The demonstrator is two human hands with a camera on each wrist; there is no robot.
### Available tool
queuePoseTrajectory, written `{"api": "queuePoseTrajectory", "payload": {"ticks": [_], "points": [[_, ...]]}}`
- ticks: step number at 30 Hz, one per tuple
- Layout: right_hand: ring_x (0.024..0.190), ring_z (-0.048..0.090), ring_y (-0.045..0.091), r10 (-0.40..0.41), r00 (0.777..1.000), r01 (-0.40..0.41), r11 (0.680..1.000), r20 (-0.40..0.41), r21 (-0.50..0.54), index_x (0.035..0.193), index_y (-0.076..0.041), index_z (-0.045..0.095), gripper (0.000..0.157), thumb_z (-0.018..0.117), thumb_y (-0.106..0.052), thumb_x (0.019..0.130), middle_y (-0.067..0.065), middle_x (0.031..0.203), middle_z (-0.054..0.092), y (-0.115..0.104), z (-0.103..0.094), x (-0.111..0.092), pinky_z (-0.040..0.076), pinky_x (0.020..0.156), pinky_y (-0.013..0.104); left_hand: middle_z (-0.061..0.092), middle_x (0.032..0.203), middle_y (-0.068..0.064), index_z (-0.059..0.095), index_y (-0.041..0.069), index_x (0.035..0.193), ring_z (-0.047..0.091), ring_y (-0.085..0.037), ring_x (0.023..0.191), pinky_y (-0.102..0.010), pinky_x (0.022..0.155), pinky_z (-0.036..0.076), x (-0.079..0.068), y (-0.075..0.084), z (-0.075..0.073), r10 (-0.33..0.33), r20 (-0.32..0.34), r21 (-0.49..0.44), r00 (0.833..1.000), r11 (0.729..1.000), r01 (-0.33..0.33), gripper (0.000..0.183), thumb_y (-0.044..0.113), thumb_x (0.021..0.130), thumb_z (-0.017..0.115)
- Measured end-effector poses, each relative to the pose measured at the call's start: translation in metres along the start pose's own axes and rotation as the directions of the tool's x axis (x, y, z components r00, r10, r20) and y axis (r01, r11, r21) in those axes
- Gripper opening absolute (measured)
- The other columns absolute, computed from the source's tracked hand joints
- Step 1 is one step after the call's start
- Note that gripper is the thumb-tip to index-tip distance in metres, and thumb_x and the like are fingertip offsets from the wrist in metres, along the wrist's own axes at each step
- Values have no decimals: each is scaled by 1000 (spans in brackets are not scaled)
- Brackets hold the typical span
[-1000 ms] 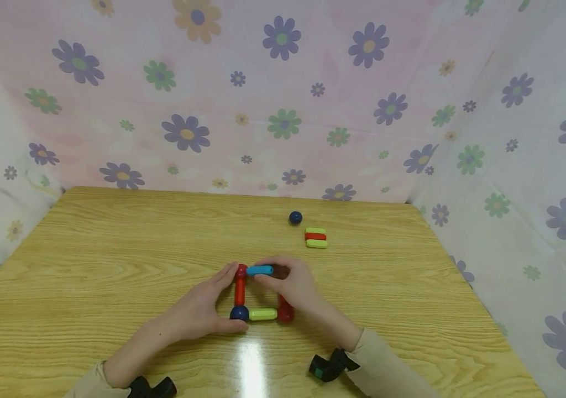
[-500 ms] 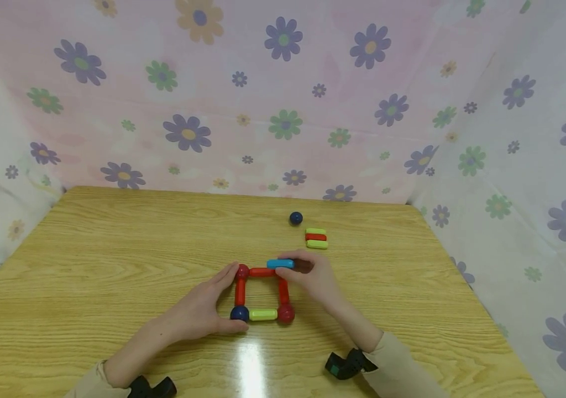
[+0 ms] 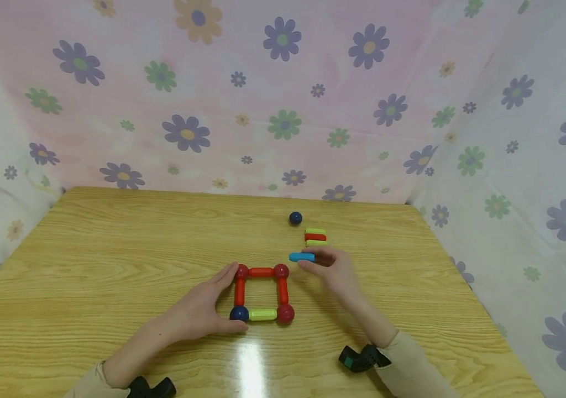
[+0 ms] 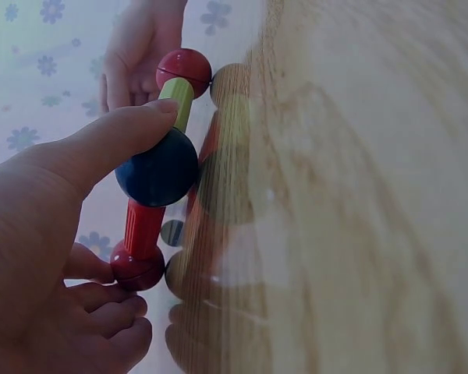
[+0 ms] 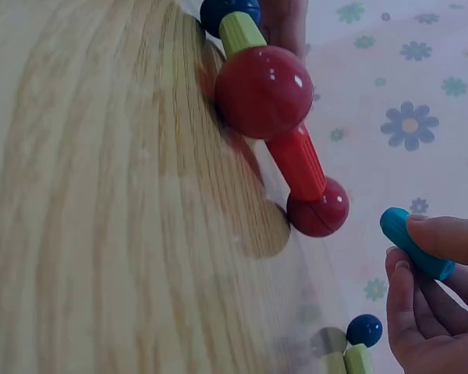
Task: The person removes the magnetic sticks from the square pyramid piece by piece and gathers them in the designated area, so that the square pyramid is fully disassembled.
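Note:
A square of magnetic building rods and balls lies on the table, with three red rods (image 3: 261, 272), one yellow-green rod (image 3: 263, 314), three red balls (image 3: 286, 314) and a dark blue ball (image 3: 239, 314). My left hand (image 3: 197, 310) holds its left side, the thumb at the dark blue ball and the fingers at the far left red ball (image 4: 137, 266). Between thumb and fingertips, my right hand (image 3: 337, 274) pinches a light blue rod (image 3: 300, 257). It is off the square, a little beyond its far right red ball (image 3: 281, 271). The right wrist view also shows this blue rod (image 5: 415, 243) gripped.
Past the right hand, two yellow-green rods (image 3: 315, 231) and a red rod (image 3: 315, 237) lie side by side. A loose dark blue ball (image 3: 295, 218) sits just behind them. Flowered cloth (image 3: 243, 110) hangs at the table's back and sides.
My right hand has drawn the light blue rod away from the square, to the right and toward the loose rods. The far red rod and corner ball have come into sight. My left hand stays put.

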State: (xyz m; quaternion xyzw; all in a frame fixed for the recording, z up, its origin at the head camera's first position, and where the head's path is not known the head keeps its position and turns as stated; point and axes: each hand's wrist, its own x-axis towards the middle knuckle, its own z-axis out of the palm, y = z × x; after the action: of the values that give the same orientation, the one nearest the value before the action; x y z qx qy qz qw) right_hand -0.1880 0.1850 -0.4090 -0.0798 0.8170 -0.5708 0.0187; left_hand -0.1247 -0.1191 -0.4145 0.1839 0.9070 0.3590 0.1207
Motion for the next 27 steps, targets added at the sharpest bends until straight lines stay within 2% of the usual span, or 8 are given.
{"api": "queuePoseTrajectory", "payload": {"ticks": [6, 18, 23, 27], "points": [[98, 69, 16, 9, 999, -9, 1000, -40, 9, 115, -11, 73, 34, 80, -28, 86, 6, 107, 74, 5, -5, 4, 56, 85, 26, 21, 166, -10, 22, 10, 160, 28, -38, 149, -60, 115, 32, 0, 0, 0, 2, 0, 1, 1000, 1000, -2, 118, 61, 72, 82], [98, 68, 16, 25, 995, -26, 1000, -96, -8, 114, -9, 73, 32, 80, -25, 87, 9, 109, 73, 12, -12, 9, 56, 81, 23, 21, 166, -9, 22, 11, 160, 28, -38, 149, -61, 114, 33, 0, 0, 0, -3, 3, 0, 1000, 1000, 3, 118, 62, 72, 82], [98, 67, 14, 37, 991, -42, 998, -127, -36, 114, -10, 74, 31, 78, -26, 88, 8, 112, 72, 16, -15, 12, 55, 82, 22, 21, 166, -9, 22, 11, 160, 28, -38, 149, -61, 114, 33, 0, 0, 0, -7, 5, 1, 1000, 1000, 7, 118, 61, 72, 82], [97, 67, 12, 53, 989, -55, 998, -138, -15, 117, -7, 73, 32, 76, -26, 90, 10, 116, 70, 18, -17, 14, 54, 83, 21, 21, 166, -9, 22, 10, 160, 28, -38, 149, -61, 114, 33, 0, 1, 0, -5, 3, 4, 1000, 1000, 5, 118, 60, 72, 83]]}}
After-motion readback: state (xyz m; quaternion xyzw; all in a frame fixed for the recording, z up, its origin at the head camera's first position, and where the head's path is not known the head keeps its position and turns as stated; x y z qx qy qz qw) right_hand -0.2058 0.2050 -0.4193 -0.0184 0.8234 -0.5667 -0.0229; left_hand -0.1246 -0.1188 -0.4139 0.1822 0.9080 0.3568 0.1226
